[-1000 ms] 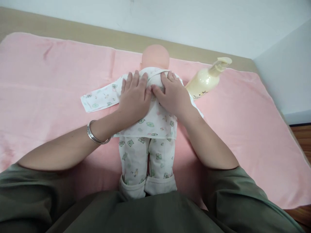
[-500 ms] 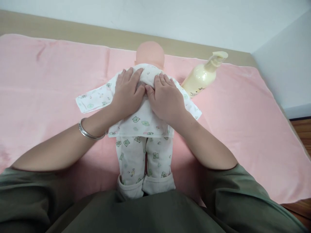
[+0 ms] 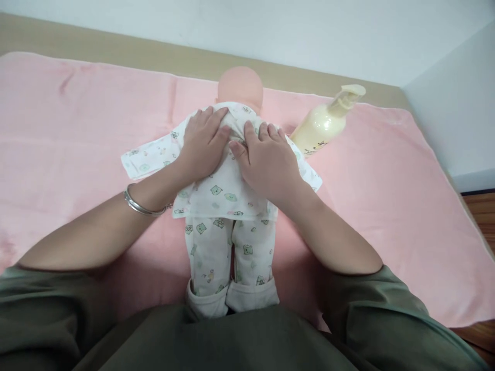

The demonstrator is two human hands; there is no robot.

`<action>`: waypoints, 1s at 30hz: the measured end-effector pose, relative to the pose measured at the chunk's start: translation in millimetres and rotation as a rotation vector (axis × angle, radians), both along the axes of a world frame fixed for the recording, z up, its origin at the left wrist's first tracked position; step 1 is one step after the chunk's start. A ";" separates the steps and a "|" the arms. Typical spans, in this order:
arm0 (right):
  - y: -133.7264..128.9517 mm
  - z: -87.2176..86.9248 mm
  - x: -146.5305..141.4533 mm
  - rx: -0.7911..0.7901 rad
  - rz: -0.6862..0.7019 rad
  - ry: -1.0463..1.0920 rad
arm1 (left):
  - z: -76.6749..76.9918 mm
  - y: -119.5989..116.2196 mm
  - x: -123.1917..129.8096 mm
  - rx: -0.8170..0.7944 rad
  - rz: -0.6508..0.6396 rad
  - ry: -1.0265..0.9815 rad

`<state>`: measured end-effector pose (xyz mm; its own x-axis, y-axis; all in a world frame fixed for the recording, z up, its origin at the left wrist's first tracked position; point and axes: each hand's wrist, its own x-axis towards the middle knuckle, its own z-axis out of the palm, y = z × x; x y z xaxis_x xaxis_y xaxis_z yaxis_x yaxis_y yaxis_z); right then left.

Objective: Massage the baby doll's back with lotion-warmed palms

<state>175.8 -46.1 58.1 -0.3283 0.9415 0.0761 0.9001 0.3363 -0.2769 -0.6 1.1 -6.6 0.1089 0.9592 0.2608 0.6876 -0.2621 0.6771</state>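
A baby doll (image 3: 240, 85) lies face down, its bald head pointing away from me. It wears a white printed top (image 3: 224, 193) and matching trousers (image 3: 253, 247) with turned-up cuffs. Flat on the left side of its upper back rests my left hand (image 3: 204, 141), fingers stretched out and a silver bangle (image 3: 141, 206) on the wrist. On the right side of the back lies my right hand (image 3: 268, 159), fingers spread and thumb towards the middle. Cloth is wrinkled between the two hands. Neither hand grips anything.
A cream pump bottle (image 3: 320, 123) leans at a slant by the doll's right-hand sleeve. Under everything spreads a pink cloth (image 3: 386, 206) over a beige padded surface (image 3: 116, 51). A pale wall (image 3: 270, 31) rises behind, and brown wood shows at the far right.
My right hand has shifted slightly right and down, its fingers spreading and the thumbs parting. The top has wrinkled near the neck. My left hand stays almost in place.
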 end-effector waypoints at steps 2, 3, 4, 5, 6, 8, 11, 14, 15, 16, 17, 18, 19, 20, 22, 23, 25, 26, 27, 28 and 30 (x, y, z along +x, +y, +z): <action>4.1 -0.9 -1.3 -0.027 -0.013 -0.010 | 1.9 1.6 0.1 -0.062 0.029 -0.025; 8.6 -1.4 -1.3 -0.046 -0.020 -0.013 | 4.5 -1.7 2.1 -0.090 0.056 -0.036; 14.2 -1.9 -0.8 -0.061 -0.024 -0.012 | 8.0 -7.2 5.0 -0.101 0.075 -0.034; 20.4 -2.4 0.2 -0.067 -0.025 -0.007 | 11.8 -14.7 8.6 -0.104 0.092 -0.027; 26.6 -2.9 1.5 -0.063 -0.021 0.001 | 15.7 -23.3 12.6 -0.099 0.104 -0.016; 36.9 -3.5 4.3 -0.035 -0.008 0.013 | 22.8 -41.1 20.4 -0.064 0.097 0.025; 41.4 -1.9 6.4 -0.013 -0.002 -0.008 | 29.4 -58.3 28.3 -0.029 0.055 0.085; 30.1 2.8 3.5 -0.006 -0.012 -0.055 | 29.9 -54.8 27.9 -0.091 0.075 0.081; 23.9 4.7 1.6 0.006 -0.014 -0.070 | 28.6 -49.4 25.7 -0.113 0.095 0.066; 17.4 6.4 -0.3 0.021 -0.015 -0.084 | 26.6 -42.6 22.5 -0.125 0.110 0.050; 11.4 7.9 -2.3 0.034 -0.014 -0.098 | 23.9 -35.1 18.5 -0.125 0.114 0.028; 6.4 9.0 -4.0 0.043 -0.012 -0.107 | 20.9 -27.7 14.2 -0.114 0.109 0.003; 3.2 9.6 -5.3 0.045 -0.010 -0.107 | 17.8 -21.1 9.9 -0.099 0.097 -0.020; 2.0 9.7 -6.0 0.038 -0.005 -0.098 | 14.9 -15.9 6.0 -0.083 0.083 -0.039; 6.3 8.0 -5.8 0.002 0.007 -0.055 | 11.2 -11.4 1.2 -0.064 0.062 -0.054; 11.2 6.4 -4.9 -0.017 0.008 -0.027 | 10.8 -12.7 0.9 -0.065 0.058 -0.045; 23.6 2.5 -2.4 -0.048 -0.002 0.020 | 13.1 -21.4 4.3 -0.074 0.045 0.000; 29.6 0.6 -1.1 -0.055 -0.008 0.034 | 15.4 -28.0 7.5 -0.076 0.035 0.029; 34.7 -1.0 0.0 -0.055 -0.013 0.044 | 18.1 -35.3 11.1 -0.075 0.023 0.062; 38.4 -2.1 0.8 -0.052 -0.016 0.050 | 20.7 -42.5 14.8 -0.069 0.013 0.091; 40.2 -2.5 1.2 -0.042 -0.017 0.058 | 24.6 -53.9 20.3 -0.048 -0.003 0.123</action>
<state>177.0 -5.9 55.6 -0.3083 0.9497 0.0543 0.8878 0.3078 -0.3423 19.7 -52.9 17.9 0.1403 0.9699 0.1988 0.7656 -0.2336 0.5994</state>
